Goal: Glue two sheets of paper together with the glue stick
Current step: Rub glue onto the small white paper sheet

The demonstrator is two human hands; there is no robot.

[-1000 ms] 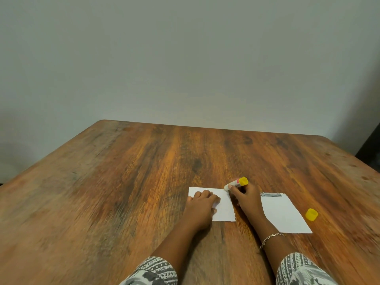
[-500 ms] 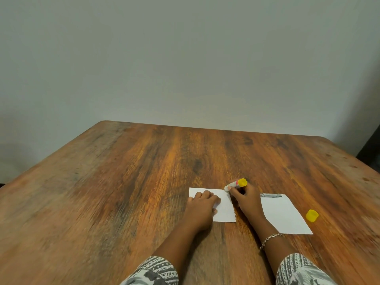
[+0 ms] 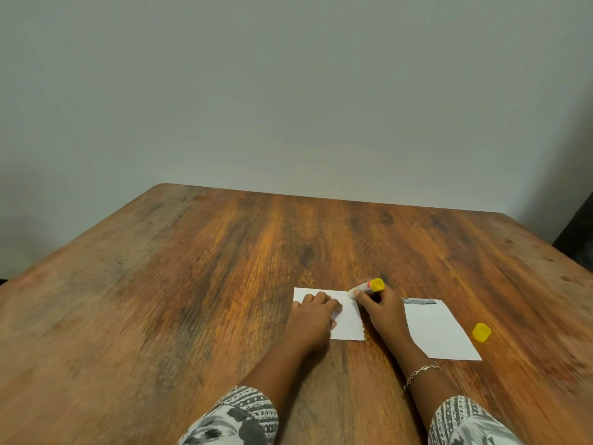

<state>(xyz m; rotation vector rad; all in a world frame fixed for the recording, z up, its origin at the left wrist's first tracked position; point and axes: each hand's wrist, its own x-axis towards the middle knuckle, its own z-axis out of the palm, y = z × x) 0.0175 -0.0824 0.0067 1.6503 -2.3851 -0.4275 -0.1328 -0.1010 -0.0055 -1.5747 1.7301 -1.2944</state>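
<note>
A small white sheet (image 3: 348, 319) lies on the wooden table (image 3: 224, 284). My left hand (image 3: 313, 317) rests on its left half, pressing it down, knuckles bent. My right hand (image 3: 382, 311) grips the glue stick (image 3: 367, 286), white with a yellow end, tilted with its tip at the sheet's far right corner. A second white sheet (image 3: 439, 332) with a dark printed strip at its far edge lies to the right, partly under my right wrist. The yellow cap (image 3: 481, 332) sits on the table beside that second sheet.
The table's far edge meets a plain grey wall. A dark object (image 3: 577, 239) stands past the right corner. Patterned sleeves show at the bottom edge, and a bracelet (image 3: 420, 374) hangs on my right wrist.
The glue stick's tip stays at the sheet's far right corner with barely any shift. My left hand keeps pressing the sheet.
</note>
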